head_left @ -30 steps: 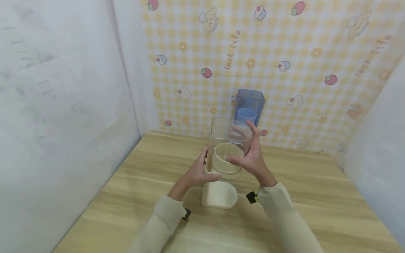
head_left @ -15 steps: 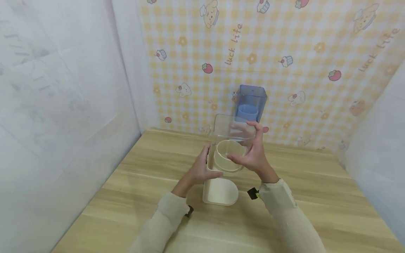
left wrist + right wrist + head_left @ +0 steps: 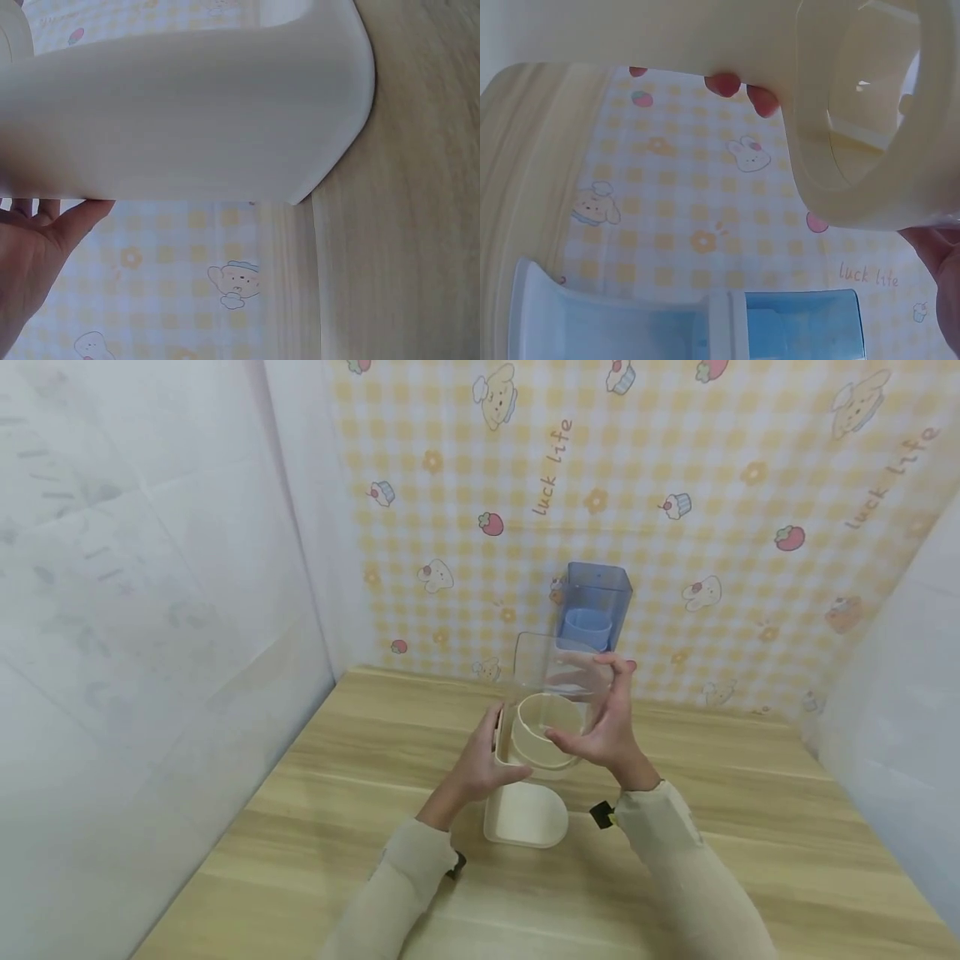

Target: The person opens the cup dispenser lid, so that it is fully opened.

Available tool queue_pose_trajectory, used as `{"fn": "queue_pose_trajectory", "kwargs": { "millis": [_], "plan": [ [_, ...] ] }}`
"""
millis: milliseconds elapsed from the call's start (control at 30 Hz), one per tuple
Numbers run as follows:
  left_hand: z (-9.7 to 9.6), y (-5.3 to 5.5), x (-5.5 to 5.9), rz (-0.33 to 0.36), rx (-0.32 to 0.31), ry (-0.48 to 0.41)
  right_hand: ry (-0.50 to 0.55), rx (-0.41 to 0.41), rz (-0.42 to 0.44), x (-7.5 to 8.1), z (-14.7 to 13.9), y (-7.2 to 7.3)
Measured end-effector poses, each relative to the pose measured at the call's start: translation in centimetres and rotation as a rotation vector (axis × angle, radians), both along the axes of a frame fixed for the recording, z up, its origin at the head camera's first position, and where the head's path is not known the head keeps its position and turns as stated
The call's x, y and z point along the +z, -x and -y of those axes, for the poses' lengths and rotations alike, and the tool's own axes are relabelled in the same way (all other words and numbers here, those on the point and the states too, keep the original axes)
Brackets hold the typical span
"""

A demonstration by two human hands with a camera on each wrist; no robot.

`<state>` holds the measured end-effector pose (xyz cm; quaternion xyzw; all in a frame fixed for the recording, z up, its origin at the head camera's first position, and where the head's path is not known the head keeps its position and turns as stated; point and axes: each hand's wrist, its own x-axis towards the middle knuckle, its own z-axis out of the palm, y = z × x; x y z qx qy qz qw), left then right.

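Note:
A cream dispenser stand (image 3: pixel 527 814) with a rounded base stands upright on the table. On its upper part sit a cream ring (image 3: pixel 551 756) and a clear container (image 3: pixel 534 660). My left hand (image 3: pixel 480 764) grips the stand's left side, thumb in front and fingers behind. Opposite it, my right hand (image 3: pixel 611 735) holds the clear container from the right, its thumb near the ring's rim. In the left wrist view, the cream upright (image 3: pixel 165 112) hides part of the left fingers. The right wrist view shows left fingertips (image 3: pixel 724 84) behind the cream back panel.
A similar blue dispenser (image 3: pixel 596 589) stands behind, near the patterned backdrop (image 3: pixel 450 460). White sheets hang on the left (image 3: pixel 150 610) and right (image 3: pixel 907 710). Wood-grain tabletop (image 3: pixel 360 827) lies around the stand.
Both hands and the cream stand have shifted slightly right in the head view, with a small tilt of the camera. Both hands keep their hold.

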<state>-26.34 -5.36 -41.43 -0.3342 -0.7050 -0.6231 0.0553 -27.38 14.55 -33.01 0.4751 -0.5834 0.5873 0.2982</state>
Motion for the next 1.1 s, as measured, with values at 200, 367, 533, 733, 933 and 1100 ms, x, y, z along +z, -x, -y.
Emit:
{"fn": "queue_pose_trajectory", "kwargs": {
  "millis": [200,367,533,733,933,1100],
  "plan": [
    [0.1,0.1,0.4,-0.007,-0.002,0.04,0.044,-0.006,-0.074,0.2,0.2,0.2],
    [0.5,0.2,0.2,-0.015,-0.017,0.031,0.023,-0.034,-0.062,0.1,0.4,0.4],
    [0.6,0.3,-0.2,-0.023,-0.028,0.004,-0.014,-0.01,0.033,0.0,0.5,0.3],
    [0.6,0.3,-0.3,-0.022,-0.027,-0.002,0.031,0.07,0.168,0.5,0.5,-0.1],
    [0.8,0.4,-0.3,-0.032,-0.018,0.007,0.055,0.029,0.199,0.8,0.6,0.1],
    [0.8,0.4,-0.2,-0.032,-0.011,0.038,0.108,-0.04,0.225,1.0,0.8,-0.4]
  ]
}}
